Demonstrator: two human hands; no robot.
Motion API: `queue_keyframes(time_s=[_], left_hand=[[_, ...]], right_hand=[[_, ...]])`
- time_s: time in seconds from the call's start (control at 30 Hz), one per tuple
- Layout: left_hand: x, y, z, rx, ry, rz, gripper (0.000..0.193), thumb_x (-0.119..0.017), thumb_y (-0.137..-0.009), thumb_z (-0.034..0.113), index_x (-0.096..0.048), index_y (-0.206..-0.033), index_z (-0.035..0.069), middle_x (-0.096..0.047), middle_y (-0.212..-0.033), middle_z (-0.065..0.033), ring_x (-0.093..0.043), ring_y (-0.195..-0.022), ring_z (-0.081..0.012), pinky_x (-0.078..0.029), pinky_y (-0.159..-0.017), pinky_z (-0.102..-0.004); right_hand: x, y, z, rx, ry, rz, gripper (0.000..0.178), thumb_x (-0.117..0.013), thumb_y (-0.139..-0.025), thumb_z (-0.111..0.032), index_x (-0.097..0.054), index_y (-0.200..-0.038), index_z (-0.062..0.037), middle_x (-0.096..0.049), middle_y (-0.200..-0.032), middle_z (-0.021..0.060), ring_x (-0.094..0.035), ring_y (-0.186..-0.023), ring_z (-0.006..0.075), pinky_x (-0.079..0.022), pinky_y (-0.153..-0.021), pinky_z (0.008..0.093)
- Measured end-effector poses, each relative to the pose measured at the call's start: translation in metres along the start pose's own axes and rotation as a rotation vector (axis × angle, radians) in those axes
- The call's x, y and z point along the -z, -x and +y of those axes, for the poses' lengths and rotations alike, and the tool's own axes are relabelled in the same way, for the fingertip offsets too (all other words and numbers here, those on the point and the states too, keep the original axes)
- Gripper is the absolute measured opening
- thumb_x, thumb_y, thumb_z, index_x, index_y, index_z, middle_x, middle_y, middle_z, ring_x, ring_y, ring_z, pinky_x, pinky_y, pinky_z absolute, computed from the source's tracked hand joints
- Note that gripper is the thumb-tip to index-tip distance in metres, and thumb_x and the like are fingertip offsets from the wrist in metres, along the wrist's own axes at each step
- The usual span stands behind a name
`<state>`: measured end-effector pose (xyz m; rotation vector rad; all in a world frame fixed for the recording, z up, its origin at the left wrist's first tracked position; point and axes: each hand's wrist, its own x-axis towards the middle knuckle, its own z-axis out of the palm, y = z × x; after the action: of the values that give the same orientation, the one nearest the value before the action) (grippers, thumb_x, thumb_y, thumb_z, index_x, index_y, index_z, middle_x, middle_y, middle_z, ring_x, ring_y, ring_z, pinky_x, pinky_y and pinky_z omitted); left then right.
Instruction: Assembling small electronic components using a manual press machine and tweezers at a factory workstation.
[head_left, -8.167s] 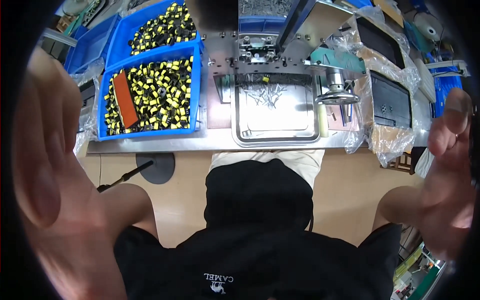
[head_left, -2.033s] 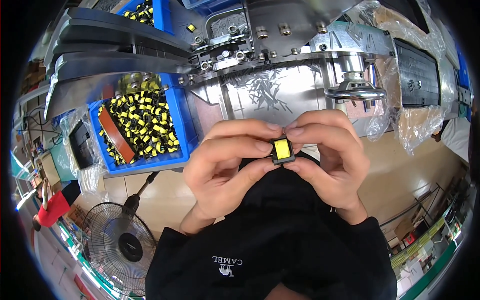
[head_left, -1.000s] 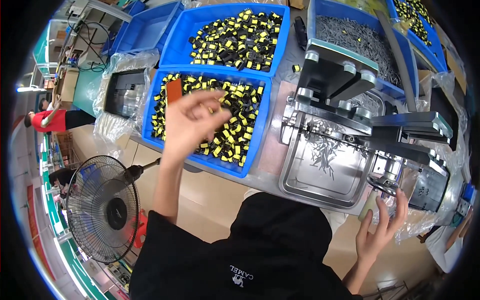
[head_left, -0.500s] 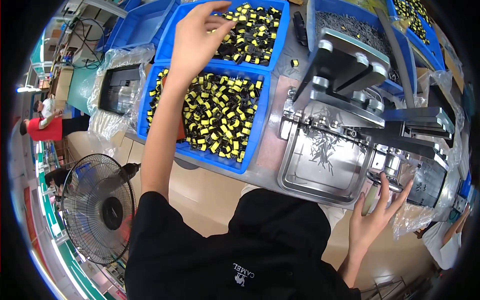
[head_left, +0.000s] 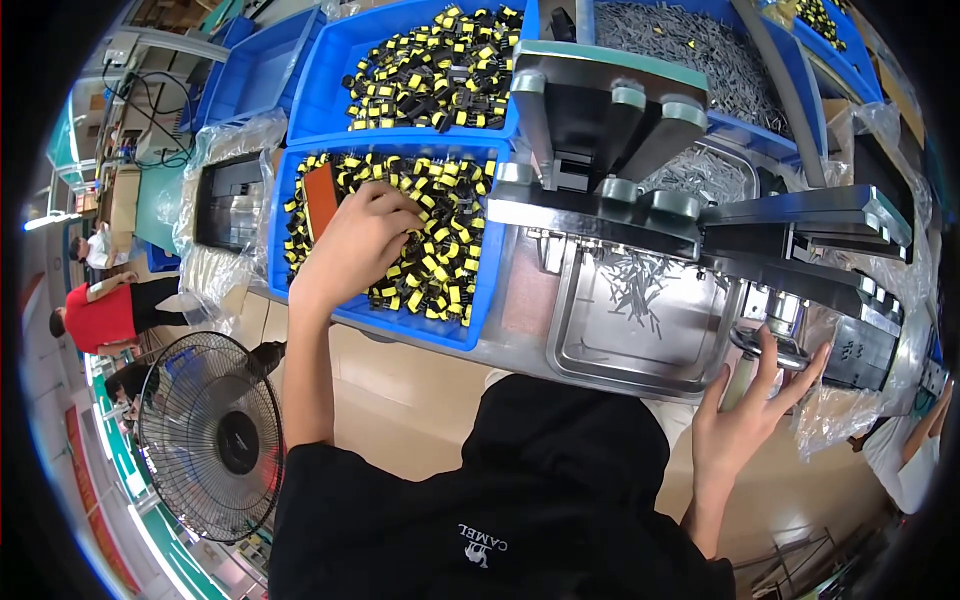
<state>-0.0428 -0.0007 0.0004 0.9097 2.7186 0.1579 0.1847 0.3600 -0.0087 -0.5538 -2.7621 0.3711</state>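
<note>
My left hand (head_left: 362,245) is over the near blue bin (head_left: 483,300), its fingers curled down among the black-and-yellow parts (head_left: 440,250). Whether anything sits between those fingertips is hidden. An orange-red block (head_left: 321,200) stands in this bin right beside the hand, partly covered by it. On the right, my right hand (head_left: 738,425) has its fingers and thumb around a round metal handwheel (head_left: 770,347) with a pale handle (head_left: 738,384), at the lower right of a metal press (head_left: 600,215). Under the press, a steel tray (head_left: 640,372) contains loose grey pins (head_left: 632,285).
A second blue bin (head_left: 330,85) of similar parts lies behind the near one. Beyond the press is a blue bin (head_left: 805,110) of grey pins. Plastic-wrapped black trays (head_left: 235,205) (head_left: 850,365) flank the work area. A standing fan (head_left: 210,435) is at left; other people are farther off.
My left hand has come back from the far bin to the near bin, its fingers curling downward. My right hand stays at the handwheel. The whole view has shifted slightly.
</note>
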Motion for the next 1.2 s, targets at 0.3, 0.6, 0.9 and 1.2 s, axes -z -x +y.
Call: queue_keyframes(time_s=[0.3,0.6,0.9,1.2], left_hand=[[-0.008,0.010,-0.003,0.003,0.120,0.006,0.025,-0.072,-0.083,0.003,-0.073,-0.108,0.003,-0.067,-0.119,-0.0081,-0.059,-0.115,-0.0313,-0.047,-0.103,-0.0447],[-0.026,0.009,0.005,0.090,-0.028,0.063,0.019,-0.074,-0.087,0.010,-0.071,-0.103,0.001,-0.067,-0.109,-0.0169,-0.061,-0.106,-0.0369,-0.048,-0.094,-0.0470],[-0.033,0.004,0.025,0.137,-0.173,0.195,0.020,-0.068,-0.090,0.009,-0.068,-0.109,0.002,-0.068,-0.102,-0.0200,-0.063,-0.100,-0.0420,-0.048,-0.090,-0.0510],[-0.048,0.014,0.019,0.238,0.089,0.206,0.015,-0.073,-0.089,0.004,-0.070,-0.102,-0.002,-0.071,-0.089,-0.0179,-0.069,-0.081,-0.0323,-0.052,-0.074,-0.0399]], right_hand=[[0.002,0.000,0.005,0.030,0.032,0.012,0.060,-0.066,-0.084,0.002,-0.057,-0.142,-0.0133,-0.015,-0.164,0.0317,-0.023,-0.150,0.0568,-0.035,-0.115,0.0571],[-0.001,0.000,0.006,0.011,-0.024,0.029,0.066,-0.063,-0.078,0.005,-0.058,-0.141,-0.0137,-0.014,-0.166,0.0300,-0.025,-0.150,0.0540,-0.036,-0.116,0.0522],[-0.004,0.001,0.009,0.016,-0.044,0.073,0.071,-0.060,-0.071,0.008,-0.058,-0.139,-0.0131,-0.015,-0.165,0.0319,-0.028,-0.148,0.0551,-0.038,-0.113,0.0511],[-0.010,0.000,0.009,0.004,-0.092,0.094,0.072,-0.064,-0.068,0.004,-0.061,-0.137,-0.0150,-0.016,-0.162,0.0348,-0.029,-0.145,0.0600,-0.036,-0.116,0.0563]])
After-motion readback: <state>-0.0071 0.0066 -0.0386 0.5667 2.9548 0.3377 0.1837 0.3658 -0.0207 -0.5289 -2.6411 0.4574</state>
